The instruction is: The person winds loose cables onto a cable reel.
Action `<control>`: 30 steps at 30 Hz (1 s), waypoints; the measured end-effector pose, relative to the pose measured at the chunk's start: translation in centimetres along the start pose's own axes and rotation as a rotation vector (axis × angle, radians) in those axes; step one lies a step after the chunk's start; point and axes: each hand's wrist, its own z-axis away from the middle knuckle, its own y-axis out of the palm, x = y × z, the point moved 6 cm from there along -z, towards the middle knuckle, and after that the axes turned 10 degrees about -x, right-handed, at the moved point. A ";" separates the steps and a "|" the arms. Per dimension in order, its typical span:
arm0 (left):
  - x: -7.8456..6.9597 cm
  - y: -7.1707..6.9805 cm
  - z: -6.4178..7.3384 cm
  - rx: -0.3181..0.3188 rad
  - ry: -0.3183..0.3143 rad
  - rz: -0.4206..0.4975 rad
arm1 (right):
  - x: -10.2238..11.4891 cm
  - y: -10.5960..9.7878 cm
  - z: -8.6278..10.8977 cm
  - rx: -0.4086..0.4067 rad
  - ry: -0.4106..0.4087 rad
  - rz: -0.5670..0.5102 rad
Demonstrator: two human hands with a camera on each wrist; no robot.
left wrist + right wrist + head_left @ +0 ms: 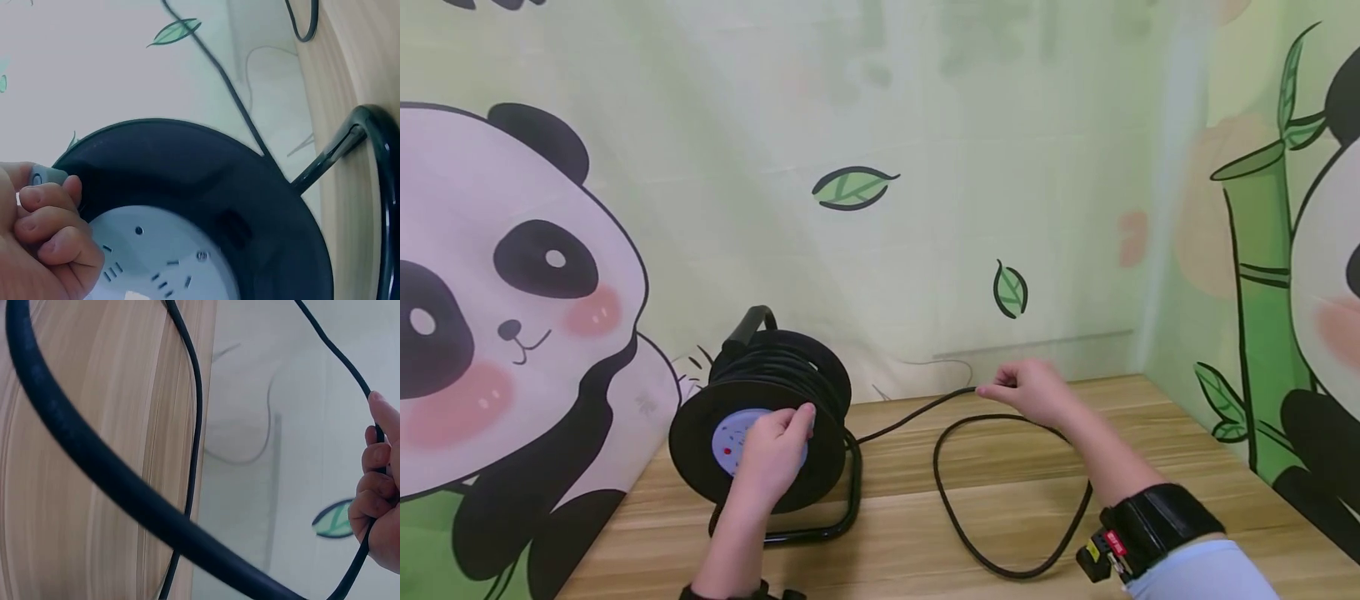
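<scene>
A black cable reel (688, 446) stands at the left of the wooden table, its drum wound with black cable. On its front face is a pale blue socket panel (727, 437). My left hand (772, 450) is in front of the reel and grips a small grey knob (49, 177) near the flange's edge, fingers curled. To the right, my right hand (1033, 392) holds the black cable (917, 412) above the table, its fingers wrapped round it in the right wrist view. From the reel the cable runs up to this hand.
A loose loop of cable (947, 492) lies on the wooden table (880, 508) below the right hand. The reel's black tube stand (853, 492) rests on the table. Behind hangs a printed curtain (925, 125) with pandas and leaves.
</scene>
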 end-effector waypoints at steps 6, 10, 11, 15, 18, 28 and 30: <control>0.4 1.5 0.4 0.088 -0.051 -0.079 | 1.8 1.7 -0.5 0.026 0.001 -0.058; 0.8 2.4 0.6 0.147 -0.073 -0.109 | 2.9 2.7 -0.8 0.028 -0.009 -0.069; 1.0 2.6 0.7 0.165 -0.082 -0.114 | 3.0 3.0 -0.8 0.028 -0.011 -0.071; 1.6 3.3 1.1 0.225 -0.113 -0.140 | 4.0 4.2 -0.9 0.027 -0.027 -0.078; 2.1 3.7 1.3 0.263 -0.131 -0.167 | 4.7 5.1 -0.9 0.028 -0.029 -0.086; 3.7 4.7 1.5 0.350 -0.135 -0.231 | 6.6 7.6 -0.7 0.043 -0.005 -0.144; 4.0 4.7 1.6 0.357 -0.129 -0.248 | 7.2 8.0 -0.7 0.045 -0.021 -0.154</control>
